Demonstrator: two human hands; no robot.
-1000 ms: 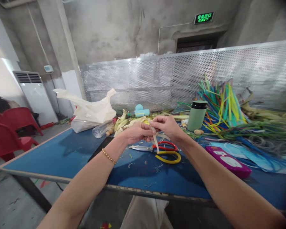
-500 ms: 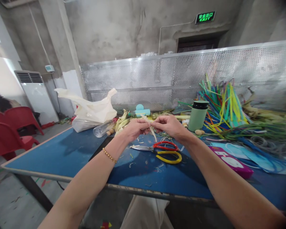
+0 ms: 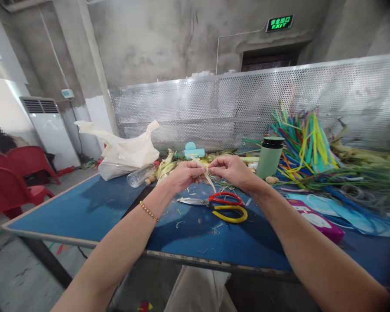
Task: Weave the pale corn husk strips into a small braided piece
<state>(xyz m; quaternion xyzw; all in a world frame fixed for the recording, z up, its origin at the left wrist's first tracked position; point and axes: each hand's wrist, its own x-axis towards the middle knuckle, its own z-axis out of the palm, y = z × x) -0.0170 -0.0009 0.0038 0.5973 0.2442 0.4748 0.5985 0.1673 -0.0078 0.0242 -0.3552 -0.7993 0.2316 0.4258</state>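
A thin pale strip of corn husk (image 3: pixel 210 182) hangs between my hands, its lower end dangling above the table. My left hand (image 3: pixel 186 175) pinches it, thumb and fingers pressed together. My right hand (image 3: pixel 230 170) is closed in a pinch at the same spot; its fingertips appear to grip the strip too, though the contact is tiny. Just below lies a pair of scissors (image 3: pixel 211 202) with one red and one yellow handle, blades pointing left. Husk scraps are scattered around the scissors.
Corn husks (image 3: pixel 167 167), a clear bottle (image 3: pixel 139 177) and a white plastic bag (image 3: pixel 130 151) sit behind to the left. On the right stand a green canister (image 3: pixel 270 159), colourful strips (image 3: pixel 315 143), a magenta box (image 3: pixel 325 221) and blue masks (image 3: pixel 351 212). A perforated metal panel (image 3: pixel 195 108) closes the back.
My right hand's fingertips have shifted slightly, and the dangling end of the strip has swung a little to the right. My left hand stays nearly in place.
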